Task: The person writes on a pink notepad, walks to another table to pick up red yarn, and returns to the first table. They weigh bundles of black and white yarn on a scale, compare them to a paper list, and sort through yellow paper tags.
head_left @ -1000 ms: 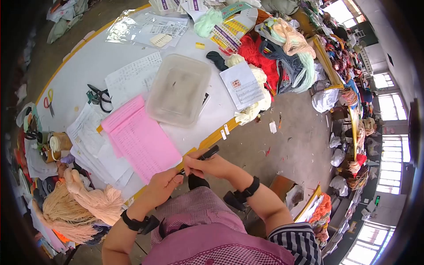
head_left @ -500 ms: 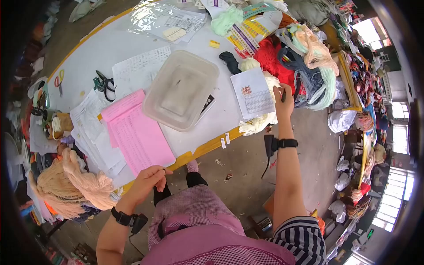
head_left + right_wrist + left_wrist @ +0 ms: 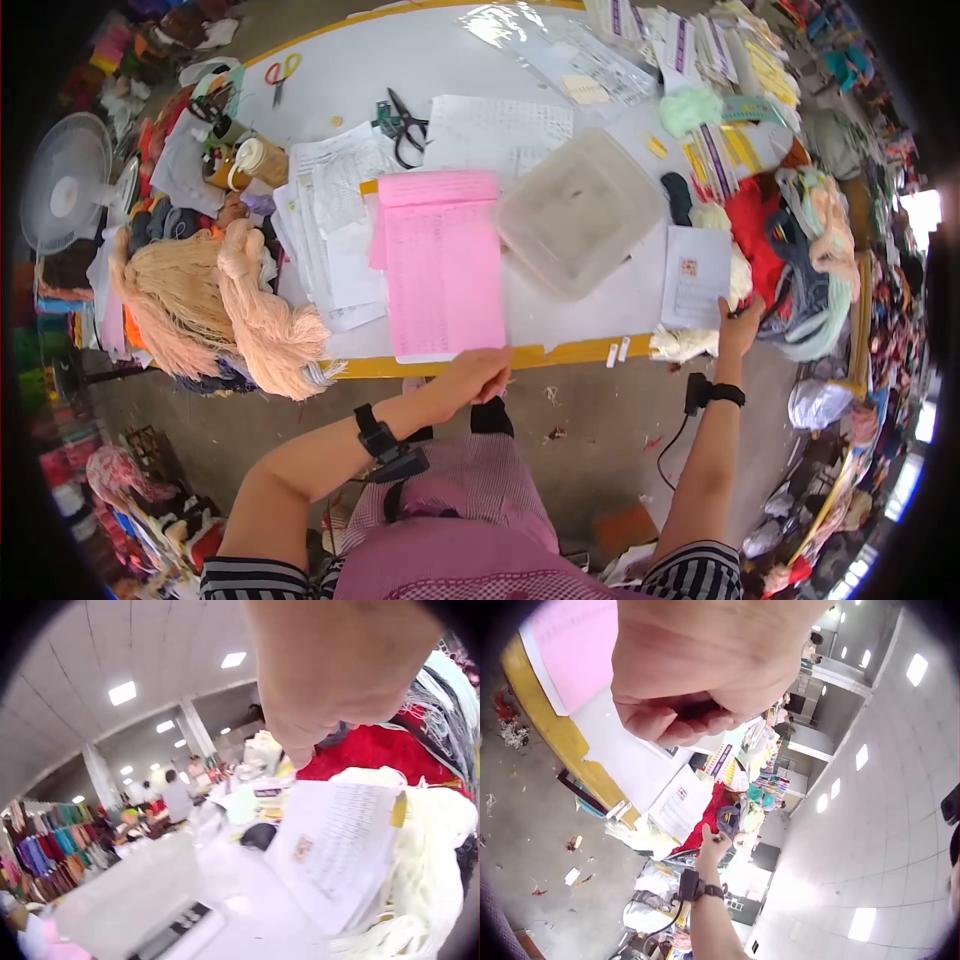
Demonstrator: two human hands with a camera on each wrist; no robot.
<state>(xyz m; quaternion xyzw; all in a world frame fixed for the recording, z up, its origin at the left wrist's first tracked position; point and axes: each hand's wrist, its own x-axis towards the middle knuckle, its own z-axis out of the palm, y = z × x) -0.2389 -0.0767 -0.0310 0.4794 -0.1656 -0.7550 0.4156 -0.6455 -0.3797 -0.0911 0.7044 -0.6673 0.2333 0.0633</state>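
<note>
My left hand [image 3: 480, 372] hovers at the table's yellow front edge [image 3: 560, 353], just below a pink sheet [image 3: 440, 260]. In the left wrist view its fingers [image 3: 697, 712] are curled round a small dark piece that looks like a pen cap. My right hand [image 3: 740, 322] reaches out to the right and pinches a thin dark pen [image 3: 717, 838]. It sits at the lower right corner of a white printed slip [image 3: 693, 275] lying on cream yarn [image 3: 685, 342]. The right wrist view shows that slip [image 3: 337, 855] just under the hand [image 3: 330, 697].
An upturned clear plastic tub [image 3: 580, 210] lies between the pink sheet and the slip. Red yarn [image 3: 755, 230] and mixed skeins crowd the right end. Black scissors [image 3: 405, 125] and loose papers lie behind; a peach yarn bundle [image 3: 230, 310] hangs off the left, and a fan [image 3: 65, 185] stands beyond.
The hands, together on the pen a second ago, have parted. My right hand carried the pen out to the white slip; the left stayed by the pink sheet.
</note>
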